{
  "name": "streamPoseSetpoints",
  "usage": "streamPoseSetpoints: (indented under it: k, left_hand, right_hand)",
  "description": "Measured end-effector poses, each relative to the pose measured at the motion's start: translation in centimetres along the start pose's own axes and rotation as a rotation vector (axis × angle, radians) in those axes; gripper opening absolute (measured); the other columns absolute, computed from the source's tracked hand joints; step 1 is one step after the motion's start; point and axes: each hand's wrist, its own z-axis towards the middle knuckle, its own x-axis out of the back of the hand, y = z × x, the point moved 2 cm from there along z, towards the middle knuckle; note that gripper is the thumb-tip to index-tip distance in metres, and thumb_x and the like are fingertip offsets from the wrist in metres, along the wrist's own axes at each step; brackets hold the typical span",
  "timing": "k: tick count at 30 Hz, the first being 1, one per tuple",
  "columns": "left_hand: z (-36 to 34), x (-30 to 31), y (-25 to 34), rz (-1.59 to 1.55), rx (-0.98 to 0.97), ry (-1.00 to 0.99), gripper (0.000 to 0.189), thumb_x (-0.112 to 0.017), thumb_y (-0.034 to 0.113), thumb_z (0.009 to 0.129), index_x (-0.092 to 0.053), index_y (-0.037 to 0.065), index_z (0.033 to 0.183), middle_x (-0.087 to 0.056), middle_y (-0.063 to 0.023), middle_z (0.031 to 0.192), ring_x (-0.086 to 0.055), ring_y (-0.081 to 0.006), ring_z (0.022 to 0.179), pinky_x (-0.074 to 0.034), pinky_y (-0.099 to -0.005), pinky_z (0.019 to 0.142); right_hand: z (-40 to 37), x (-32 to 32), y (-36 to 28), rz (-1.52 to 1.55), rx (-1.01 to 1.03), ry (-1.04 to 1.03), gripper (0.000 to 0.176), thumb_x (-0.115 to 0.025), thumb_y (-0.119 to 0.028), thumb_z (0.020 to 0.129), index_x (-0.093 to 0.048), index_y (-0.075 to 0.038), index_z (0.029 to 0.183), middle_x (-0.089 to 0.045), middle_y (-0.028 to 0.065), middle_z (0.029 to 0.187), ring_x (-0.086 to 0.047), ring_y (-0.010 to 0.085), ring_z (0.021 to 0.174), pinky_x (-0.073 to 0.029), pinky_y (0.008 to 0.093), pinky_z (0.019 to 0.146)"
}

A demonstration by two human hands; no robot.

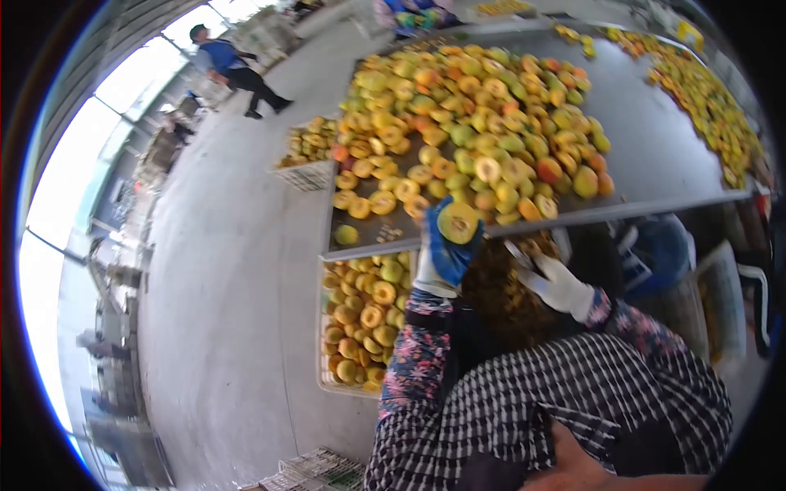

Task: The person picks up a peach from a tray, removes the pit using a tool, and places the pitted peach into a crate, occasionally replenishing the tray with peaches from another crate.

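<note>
My left hand, in a blue-and-white glove, is closed around a yellow peach half, its cut face with the pit hollow turned up, at the table's near edge. To its right, my right hand, in a white glove, is closed on a small metal tool; blur hides whether it is a knife or a pitting spoon. Halved and whole peaches lie heaped on the metal table just beyond my hands. Beneath my right hand is a pile of brownish scraps.
A crate of peach halves stands below the table's left corner, and another crate stands behind it. Blue and clear tubs sit at right. One person walks at the far left; another person is across the table.
</note>
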Motion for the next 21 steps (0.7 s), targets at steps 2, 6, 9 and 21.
streamPoseSetpoints:
  k: [2,6,9,21]
  left_hand:
    - [-1.4,-1.0,-1.6,-0.217,0.064,-0.059,0.039,-0.053,0.038,0.101,-0.053,0.012,0.129,-0.057,-0.0115,0.128,-0.059,-0.0307,0.115,-0.053,-0.0499,0.094]
    - [-2.4,-0.4,-4.1,-0.199,0.040,0.010,0.039,-0.056,0.034,0.099,-0.055,0.004,0.124,-0.059,-0.0177,0.123,-0.057,-0.0415,0.113,-0.047,-0.0537,0.101]
    - [-3.0,-1.4,-4.5,-0.247,0.110,-0.053,0.036,-0.056,0.028,0.099,-0.053,0.003,0.125,-0.057,-0.0188,0.126,-0.054,-0.0433,0.115,-0.047,-0.0547,0.101]
    - [-2.6,-1.2,-6.1,0.065,-0.027,0.118,0.044,-0.051,0.043,0.100,-0.055,0.001,0.115,-0.065,-0.0162,0.104,-0.064,-0.0373,0.097,-0.053,-0.0502,0.092]
  right_hand:
    - [0.9,0.1,-1.4,0.025,-0.120,-0.072,0.034,-0.059,-0.029,0.096,-0.053,0.000,0.111,-0.061,0.0198,0.080,-0.062,0.0299,0.076,-0.046,0.0390,0.071]
    - [1.4,-0.6,-2.1,-0.147,-0.005,-0.049,0.033,-0.061,-0.029,0.096,-0.051,-0.002,0.111,-0.061,0.0174,0.080,-0.063,0.0350,0.077,-0.049,0.0387,0.070]
    - [1.5,-0.8,-2.7,-0.303,0.043,-0.033,0.026,-0.060,-0.024,0.096,-0.051,-0.001,0.105,-0.066,0.0170,0.088,-0.066,0.0356,0.081,-0.053,0.0395,0.074]
    - [1.3,-0.9,-3.9,-0.704,-0.236,-0.411,0.025,-0.052,-0.024,0.100,-0.052,-0.001,0.111,-0.064,0.0187,0.099,-0.064,0.0290,0.091,-0.052,0.0360,0.076]
